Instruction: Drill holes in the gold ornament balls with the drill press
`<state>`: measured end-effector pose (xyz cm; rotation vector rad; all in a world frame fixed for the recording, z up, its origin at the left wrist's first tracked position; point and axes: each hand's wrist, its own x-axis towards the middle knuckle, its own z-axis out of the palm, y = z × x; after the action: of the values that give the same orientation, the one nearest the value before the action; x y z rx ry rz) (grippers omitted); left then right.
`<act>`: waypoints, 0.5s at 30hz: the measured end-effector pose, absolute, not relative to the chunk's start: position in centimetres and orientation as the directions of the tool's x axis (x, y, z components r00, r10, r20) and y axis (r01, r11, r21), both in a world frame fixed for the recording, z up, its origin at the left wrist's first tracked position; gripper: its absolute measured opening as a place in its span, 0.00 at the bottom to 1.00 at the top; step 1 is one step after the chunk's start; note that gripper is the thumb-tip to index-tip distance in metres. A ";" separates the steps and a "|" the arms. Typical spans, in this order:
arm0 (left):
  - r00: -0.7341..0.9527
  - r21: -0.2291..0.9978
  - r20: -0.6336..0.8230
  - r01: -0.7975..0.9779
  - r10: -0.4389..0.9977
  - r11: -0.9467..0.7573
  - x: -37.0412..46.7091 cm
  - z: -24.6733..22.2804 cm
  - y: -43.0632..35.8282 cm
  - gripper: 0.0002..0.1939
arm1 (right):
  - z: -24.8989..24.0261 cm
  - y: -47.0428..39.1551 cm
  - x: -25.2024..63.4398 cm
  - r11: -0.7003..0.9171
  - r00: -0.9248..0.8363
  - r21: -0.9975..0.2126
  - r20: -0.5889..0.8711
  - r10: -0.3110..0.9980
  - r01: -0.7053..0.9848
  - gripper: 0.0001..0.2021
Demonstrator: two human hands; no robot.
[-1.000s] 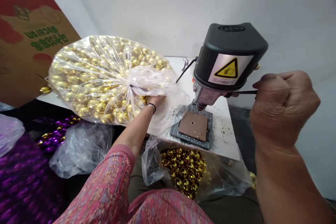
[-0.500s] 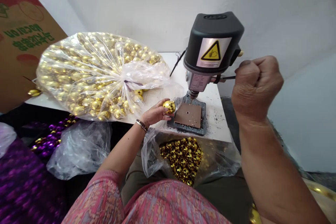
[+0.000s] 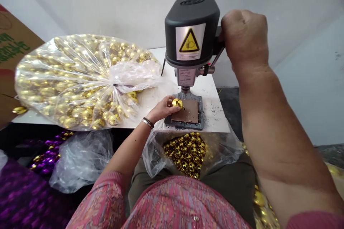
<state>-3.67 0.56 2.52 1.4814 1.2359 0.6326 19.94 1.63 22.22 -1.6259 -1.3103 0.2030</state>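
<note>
A shiny gold faceted ball [image 3: 177,104] is pinched in the fingers of my left hand [image 3: 164,108], over the left part of a brown plate [image 3: 189,113] on the drill press base. The black drill press [image 3: 192,32] has a yellow warning triangle on its front. My right hand [image 3: 245,35] is wrapped round the end of its feed lever [image 3: 218,56], high at the right of the motor housing. The ball sits left of the small hole in the plate and below the chuck [image 3: 185,88].
A large clear bag of gold balls [image 3: 67,82] covers the left of the white table [image 3: 158,57]. Below the front edge, an open bag holds more gold balls [image 3: 188,154]. Purple balls [image 3: 51,154], crumpled plastic [image 3: 82,161] and a cardboard box [image 3: 18,50] are at left.
My left hand has brought the gold ball rightward over the brown plate. My right hand has gone up and closer to the press with the lever. The view has shifted.
</note>
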 end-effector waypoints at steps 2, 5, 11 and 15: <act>0.297 0.891 -0.190 0.453 0.936 0.037 -3.3 2.4 0.8 0.29 | 22.1 1.5 19.9 0.099 0.392 -0.764 0.432 0.812 0.637 0.19; 0.289 0.813 -0.146 0.581 0.946 -0.052 -3.0 2.8 0.9 0.30 | 21.6 1.7 20.1 0.188 0.412 -0.824 0.448 0.793 0.535 0.17; 0.327 0.741 -0.149 0.662 0.933 -0.114 -1.8 3.8 1.0 0.30 | 20.9 2.4 20.2 0.248 0.408 -0.823 0.486 0.773 0.511 0.17; 0.360 0.726 -0.140 0.670 0.922 -0.152 -0.4 3.9 1.2 0.32 | 21.0 2.4 20.2 0.249 0.385 -0.813 0.488 0.784 0.526 0.18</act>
<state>-0.41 1.17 3.93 1.8997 1.3849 0.4423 20.23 2.45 20.99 -1.4121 -1.2731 0.2633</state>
